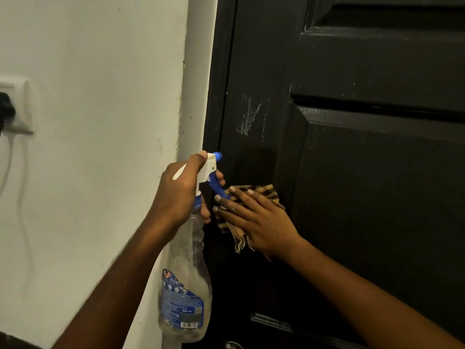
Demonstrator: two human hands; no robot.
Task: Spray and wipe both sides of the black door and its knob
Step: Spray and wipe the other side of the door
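Note:
The black panelled door point(352, 172) fills the right side, with pale smears near its left edge. My left hand point(181, 192) grips the neck and white-and-blue trigger head of a clear spray bottle point(186, 293), nozzle pointing at the door. My right hand point(254, 217) presses a checked tan-and-black cloth point(261, 192) flat against the door, fingers straight. The knob is hidden from view, possibly behind the cloth.
A white wall point(100, 147) lies to the left with a white door frame point(198, 71) between it and the door. A wall socket point(15, 104) with a dark plug and hanging cables sits at the far left.

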